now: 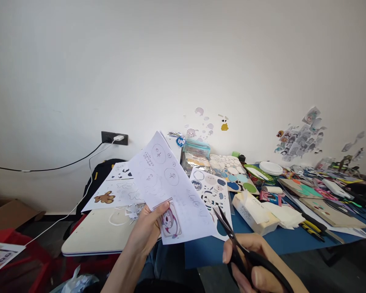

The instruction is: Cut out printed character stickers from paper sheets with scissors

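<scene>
My left hand (149, 226) pinches the lower left part of a white paper sheet (183, 195), thumb on top. Drawn circles and handwriting cover the sheet, and a colored character picture (171, 221) sits by my thumb. In my right hand (253, 260) is a pair of black scissors (240, 246), fingers wrapped round the handles. Their blades are slightly parted and point up and left, close to the sheet's lower right corner. Behind that corner lies a sheet of printed cut-out shapes (212, 187), partly hidden by the paper.
A white table (94, 236) on the left bears drawn sheets and a brown bear figure (104, 197). On the blue table (201, 254) are a tissue pack (256, 213), a utility knife (321, 226), cardboard pieces (332, 211) and a green bowl (259, 173). A white cable (90, 162) hangs from the wall socket.
</scene>
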